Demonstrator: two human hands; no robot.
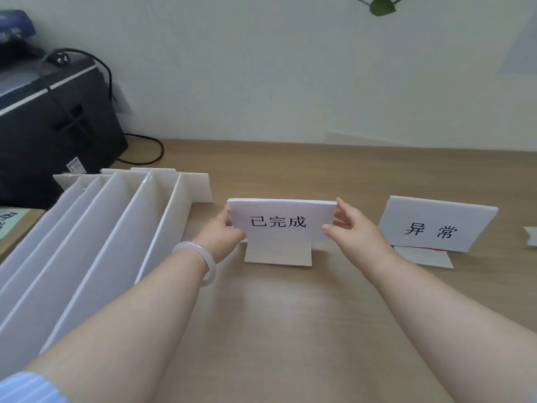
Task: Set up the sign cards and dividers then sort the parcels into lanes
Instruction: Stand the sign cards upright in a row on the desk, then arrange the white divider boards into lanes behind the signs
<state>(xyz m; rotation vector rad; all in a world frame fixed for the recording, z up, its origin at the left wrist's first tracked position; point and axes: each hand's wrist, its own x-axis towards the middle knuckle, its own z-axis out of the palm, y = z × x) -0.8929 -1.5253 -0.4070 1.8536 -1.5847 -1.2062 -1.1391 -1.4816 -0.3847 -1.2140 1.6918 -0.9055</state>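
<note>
Left fingers: the left hand (225, 234) pinches the left edge of the "已完成" sign card (280, 221), thumb in front, the other fingers hidden behind the card.
Right fingers: the right hand (353, 228) pinches the card's right edge, thumb on the face near the lower corner, fingers (343, 205) curled over the upper corner.
Held card: white, upright, facing the camera, at mid-bench; its lower edge meets a flat white base flap (278, 254) lying on the bench (290, 315).
Wrist: a pale bangle (200, 260) on the left wrist; a blue striped sleeve (26, 388) at the lower left corner.
Second card: the "异常" sign card (436, 225) stands tilted back on its own base, to the right of the held card, apart from it.
Dividers: a white slotted divider rack (116, 228) lies to the left of the hands, its panels running toward the camera.
Far left: a black printer (52, 117) with a black cable (145, 152) trailing onto the bench.
Right edge: a white scrap (531, 235), cut off by the frame.
Backdrop: pale wall (290, 68), a green leaf (382, 5) at the top.
</note>
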